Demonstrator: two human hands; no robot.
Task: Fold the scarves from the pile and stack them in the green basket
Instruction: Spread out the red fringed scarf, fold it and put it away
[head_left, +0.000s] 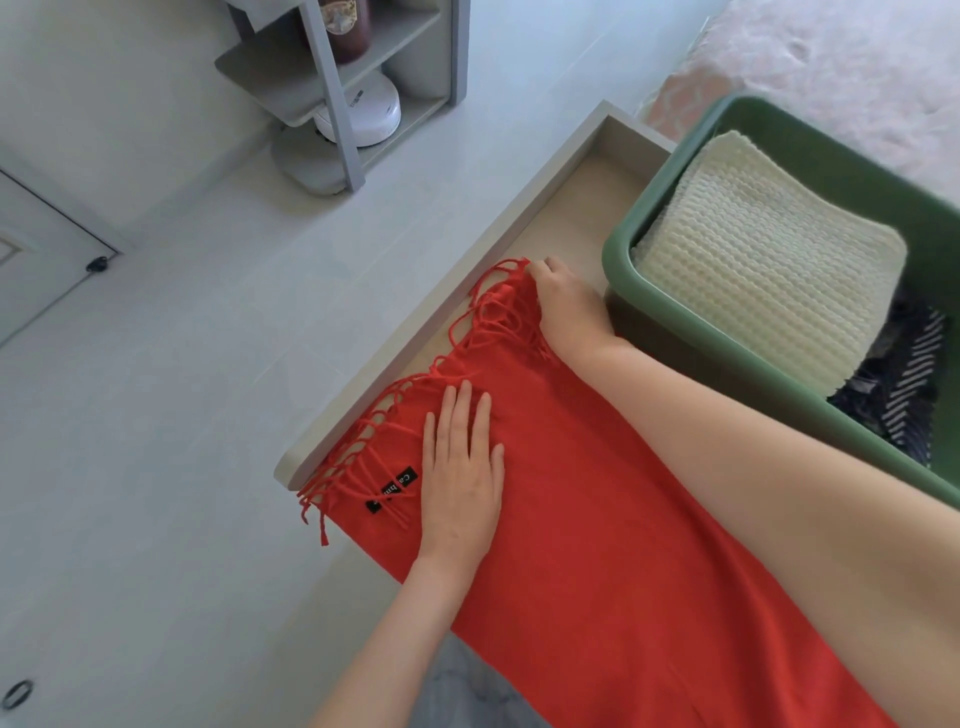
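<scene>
Head view: where is the red scarf (597, 519) lying?

It is lying spread flat, running from the bottom right of the frame up toward the centre, and it is covering most of a pale tray (441, 293) with a raised rim. Its fringe (363, 441) is trailing over that rim toward the left, and a black label (392, 491) is showing among the tassels.

What are the hands doing?

The left hand (462, 467) is pressing palm-down on the cloth just right of the label, fingers straight and close together. The right hand (566, 301) is reaching to the far corner of the fringed end, just above the centre. Its fingers are curling round the edge of the cloth there and gripping it.

And the green basket (618, 270)?

It is sitting at the right of the frame, its near corner just beside the right hand. A folded cream scarf (769, 280) is lying on top inside it, and a dark striped scarf (904, 384) is peeking out from under it toward the lower right.

Anything else showing?

A grey shelf unit (291, 78) is standing at the upper centre on the pale floor (156, 415), holding a white round device (369, 111) low down. A pink fluffy cover (831, 57) is filling the upper right corner.
</scene>
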